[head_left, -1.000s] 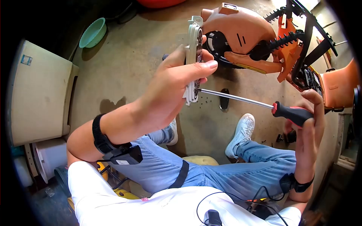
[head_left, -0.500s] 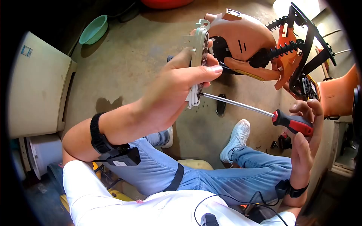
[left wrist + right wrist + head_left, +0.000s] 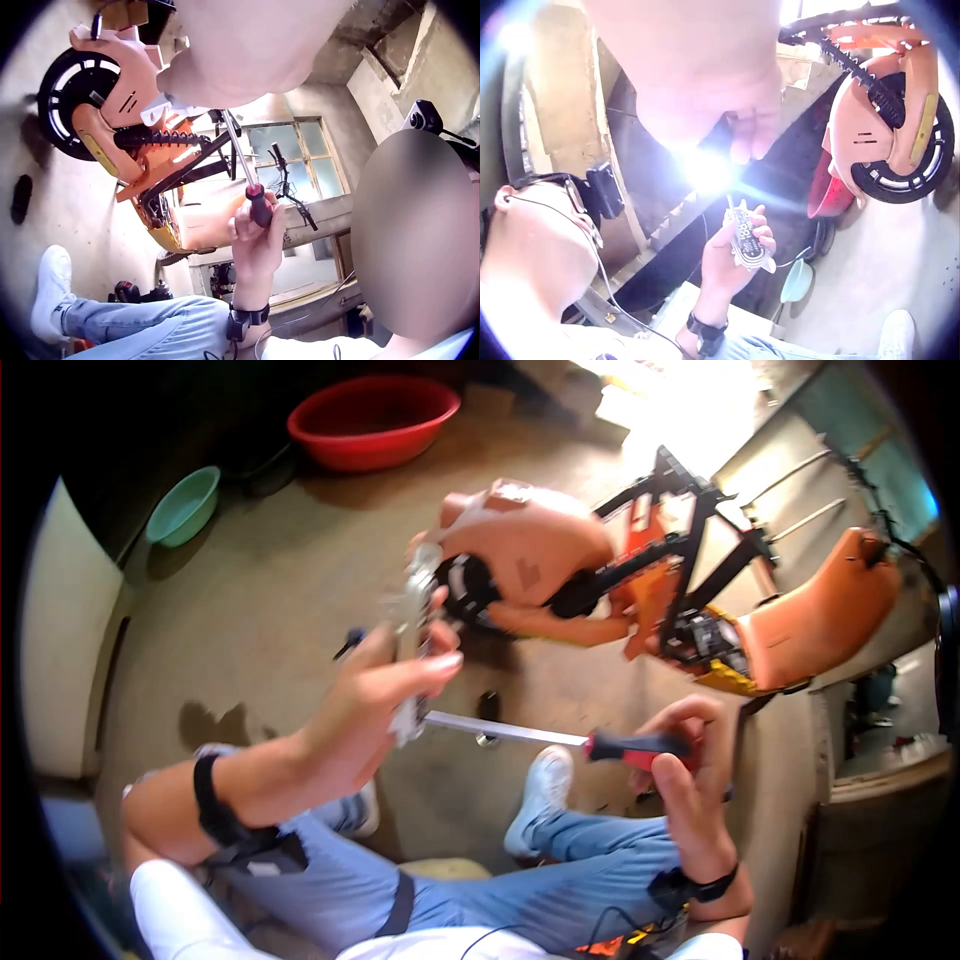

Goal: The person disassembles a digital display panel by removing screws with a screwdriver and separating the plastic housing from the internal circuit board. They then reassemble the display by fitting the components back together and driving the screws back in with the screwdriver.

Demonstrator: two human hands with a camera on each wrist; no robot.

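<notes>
In the head view the left hand (image 3: 385, 685) grips a thin pale panel (image 3: 408, 630) by its edges, held upright. Its face, dark with white markings, shows in the right wrist view as an oval display panel (image 3: 745, 238). The right hand (image 3: 695, 770) holds a screwdriver by its black and red handle (image 3: 640, 748), with thumb and fingers at the handle's rear. The metal shaft (image 3: 505, 731) runs left, its tip at the panel's lower end; blur hides the exact contact. Glare covers part of the right hand (image 3: 705, 90) in the right wrist view.
An orange vehicle body (image 3: 530, 550) with a black frame and wheel lies beyond the hands. A red basin (image 3: 375, 425) and a green basin (image 3: 185, 508) are on the floor at the back left. A pale cabinet (image 3: 75, 650) stands at the left edge.
The head view has swung, so both hands, the panel and the vehicle appear lower and further left, and more of the red basin shows. Both hands keep their holds, with the screwdriver tip still at the panel.
</notes>
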